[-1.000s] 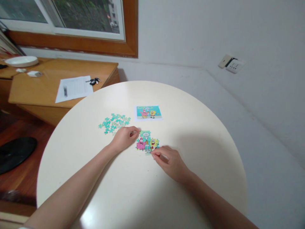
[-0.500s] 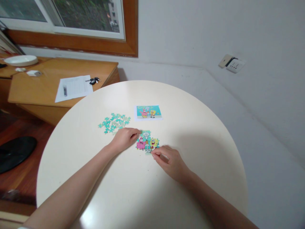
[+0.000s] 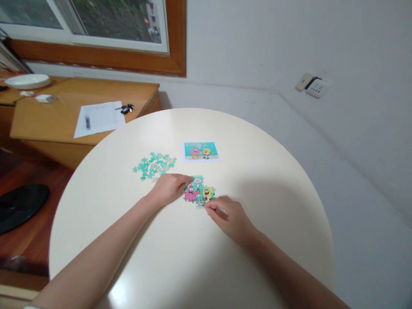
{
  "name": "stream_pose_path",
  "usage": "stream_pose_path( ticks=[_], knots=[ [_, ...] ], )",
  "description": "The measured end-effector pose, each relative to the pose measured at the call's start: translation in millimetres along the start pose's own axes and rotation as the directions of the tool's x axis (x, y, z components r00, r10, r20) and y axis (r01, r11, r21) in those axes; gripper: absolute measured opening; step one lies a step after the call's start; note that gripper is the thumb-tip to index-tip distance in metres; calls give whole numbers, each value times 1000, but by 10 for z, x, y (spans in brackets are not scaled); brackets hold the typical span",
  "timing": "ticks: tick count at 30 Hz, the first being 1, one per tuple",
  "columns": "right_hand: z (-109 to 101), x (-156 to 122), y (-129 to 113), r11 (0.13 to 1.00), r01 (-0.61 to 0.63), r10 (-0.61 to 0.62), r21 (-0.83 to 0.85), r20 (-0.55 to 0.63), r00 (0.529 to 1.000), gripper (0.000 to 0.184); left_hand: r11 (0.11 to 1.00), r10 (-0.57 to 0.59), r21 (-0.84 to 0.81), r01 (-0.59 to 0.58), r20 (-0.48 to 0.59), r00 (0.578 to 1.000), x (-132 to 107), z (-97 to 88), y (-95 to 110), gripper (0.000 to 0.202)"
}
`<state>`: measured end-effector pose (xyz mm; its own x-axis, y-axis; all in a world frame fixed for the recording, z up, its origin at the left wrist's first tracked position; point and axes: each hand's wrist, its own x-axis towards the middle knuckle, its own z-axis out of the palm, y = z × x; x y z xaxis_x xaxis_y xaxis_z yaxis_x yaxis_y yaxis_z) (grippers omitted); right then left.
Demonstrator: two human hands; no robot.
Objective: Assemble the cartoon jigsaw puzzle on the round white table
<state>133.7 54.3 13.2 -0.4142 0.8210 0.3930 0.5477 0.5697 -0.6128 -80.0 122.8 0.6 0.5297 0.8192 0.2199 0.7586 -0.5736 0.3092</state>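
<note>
A partly joined cartoon jigsaw (image 3: 199, 191) lies in the middle of the round cream table (image 3: 264, 163). My left hand (image 3: 169, 187) rests at its upper left edge, fingers pinched on a small puzzle piece pressed against the assembled part. My right hand (image 3: 230, 219) sits at the jigsaw's lower right corner, fingers curled with the fingertips touching the edge. A heap of loose teal puzzle pieces (image 3: 153, 165) lies just beyond my left hand. A small reference picture (image 3: 200, 151) of the same cartoon lies flat behind the jigsaw.
A wooden desk (image 3: 58, 120) stands at the back left with a sheet of paper (image 3: 99, 118), keys (image 3: 126, 108) and a white plate (image 3: 27, 80). A black round object (image 3: 19, 206) lies on the floor at left. A wall socket (image 3: 313, 86) is at right.
My left hand has slid a little to the right, bringing its fingertips up against the jigsaw's upper left edge. My right hand has stayed where it was.
</note>
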Motion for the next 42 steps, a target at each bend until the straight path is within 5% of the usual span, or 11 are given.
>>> stream_pose_path(
  ticks=[21,42],
  knots=[
    [3,-9,-3,1000,-1,0,19,9,1000,14,994,-67,80,71,-55,996,8,3,14,32],
    [-15,-8,-20,1000,-15,15,9,18,1000,16,996,66,59,-64,-18,998,-9,-14,60,33]
  ],
)
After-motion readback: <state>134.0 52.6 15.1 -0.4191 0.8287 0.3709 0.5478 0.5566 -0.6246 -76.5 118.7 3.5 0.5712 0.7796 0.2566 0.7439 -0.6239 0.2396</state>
